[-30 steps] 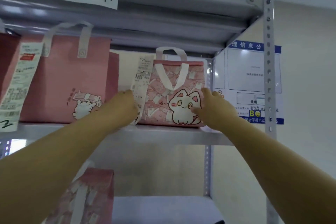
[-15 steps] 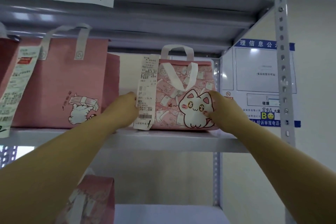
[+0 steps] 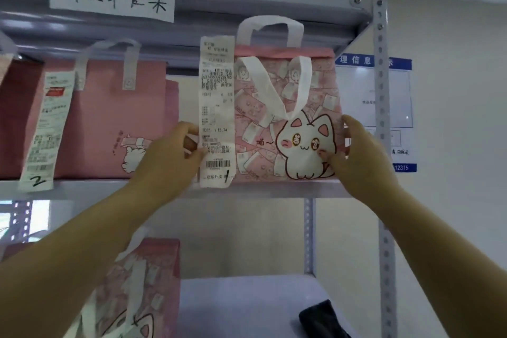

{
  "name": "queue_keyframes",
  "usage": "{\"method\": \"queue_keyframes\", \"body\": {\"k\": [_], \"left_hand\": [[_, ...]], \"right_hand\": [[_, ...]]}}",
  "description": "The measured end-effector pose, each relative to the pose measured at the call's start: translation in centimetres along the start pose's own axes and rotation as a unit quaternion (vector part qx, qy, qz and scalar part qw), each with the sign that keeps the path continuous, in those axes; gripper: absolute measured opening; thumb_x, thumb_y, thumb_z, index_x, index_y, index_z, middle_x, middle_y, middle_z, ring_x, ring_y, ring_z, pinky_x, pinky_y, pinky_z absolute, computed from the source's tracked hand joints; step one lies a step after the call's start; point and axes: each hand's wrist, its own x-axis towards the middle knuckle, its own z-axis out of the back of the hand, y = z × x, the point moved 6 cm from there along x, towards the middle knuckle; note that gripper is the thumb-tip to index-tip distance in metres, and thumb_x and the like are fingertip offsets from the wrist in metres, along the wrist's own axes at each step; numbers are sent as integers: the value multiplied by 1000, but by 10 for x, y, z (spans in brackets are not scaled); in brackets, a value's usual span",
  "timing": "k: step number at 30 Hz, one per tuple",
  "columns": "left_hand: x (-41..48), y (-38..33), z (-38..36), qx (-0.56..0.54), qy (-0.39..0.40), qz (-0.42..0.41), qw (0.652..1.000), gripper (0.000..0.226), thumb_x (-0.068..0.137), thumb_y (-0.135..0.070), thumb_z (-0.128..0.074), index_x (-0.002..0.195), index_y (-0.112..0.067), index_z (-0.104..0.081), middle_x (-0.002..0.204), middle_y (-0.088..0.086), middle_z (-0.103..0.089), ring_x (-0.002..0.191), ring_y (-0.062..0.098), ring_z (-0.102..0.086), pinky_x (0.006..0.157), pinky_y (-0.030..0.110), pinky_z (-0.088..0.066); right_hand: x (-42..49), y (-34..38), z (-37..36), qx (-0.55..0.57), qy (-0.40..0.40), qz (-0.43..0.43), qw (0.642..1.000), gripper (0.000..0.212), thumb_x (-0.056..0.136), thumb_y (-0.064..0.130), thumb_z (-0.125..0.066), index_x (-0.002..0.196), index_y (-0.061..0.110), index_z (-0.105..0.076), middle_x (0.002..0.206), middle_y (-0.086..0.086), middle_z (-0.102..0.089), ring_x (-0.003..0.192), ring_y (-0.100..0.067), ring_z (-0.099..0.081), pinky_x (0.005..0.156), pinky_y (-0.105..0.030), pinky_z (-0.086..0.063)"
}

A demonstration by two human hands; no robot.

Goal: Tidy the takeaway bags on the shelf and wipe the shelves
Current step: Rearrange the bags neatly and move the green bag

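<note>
Head view: both arms reach up to one bag; notes run outward from the hold.
Left hand [image 3: 175, 151]: fingers curled round the left side edge of the cat bag [image 3: 288, 118], thumb pressing on its receipt [image 3: 216, 112].
Right hand [image 3: 359, 151]: fingers wrapped round the right side edge, thumb on the printed cat.
Grip state: both hands clamped on the bag, one per side, low on its body.
Bag position: upright, right end of the upper shelf [image 3: 274, 189], broad face to the room, bottom edge at the front lip. Cannot tell whether its weight sits on the board.
Key relation: bag lies squarely between the hands, its width running along the shelf. Neither hand is nearer, so my guess is that any shift goes along or back across the board as a two-handed slide.
Room to move: plain pink bag [image 3: 109, 118] just beside on the left, behind the left wrist; upright post [image 3: 381, 90] near on the right.
Bags counted: four in view. Three on the upper shelf, including a dark red bag [image 3: 16, 118] cut off at far left; one patterned bag [image 3: 142, 282] on the lower shelf [image 3: 247, 304].
Receipts counted: two, one on the cat bag, one marked 2 [image 3: 48, 129] on the plain bag.
Handles on the held bag: two, white; front one flopped down, back one standing.
Cloths: one dark cloth [image 3: 321, 318] on the lower shelf, likely for wiping.
</note>
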Motion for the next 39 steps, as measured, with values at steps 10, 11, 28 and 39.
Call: {"method": "queue_keyframes", "body": {"k": [10, 11, 28, 39], "left_hand": [[-108, -32, 72, -49, 29, -4, 998, 21, 87, -22, -62, 97, -35, -50, 81, -21, -62, 71, -6, -61, 57, 21, -49], [-119, -30, 79, -58, 39, 3, 998, 20, 87, -22, -62, 98, -34, -51, 81, -20, -63, 72, -6, -61, 58, 22, -49], [-283, 42, 56, -72, 186, 161, 967, 25, 84, -24, -66, 87, -44, -51, 84, -16, -67, 76, -9, -61, 63, 17, -44], [-291, 121, -35, -33, 207, 261, 942, 23, 84, -19, -67, 93, -36, -55, 84, -19, -63, 74, -5, -60, 58, 13, -43]], "right_hand": [[-117, 49, 55, 61, -27, -36, 997, 67, 79, 20, -72, 135, 26, -37, 97, 26, -51, 82, 0, -59, 65, -24, -53], [-130, 52, 57, 62, -23, -42, 997, 66, 78, 21, -73, 134, 27, -38, 96, 25, -53, 81, 0, -60, 65, -26, -54], [-289, 11, 2, 14, 129, -205, 970, 62, 78, 20, -73, 127, 30, -37, 99, 23, -55, 83, -3, -61, 69, -36, -58], [-296, -68, -86, 5, 195, -291, 937, 53, 78, 17, -73, 120, 26, -42, 100, 14, -55, 92, -13, -58, 76, -35, -54]]}}
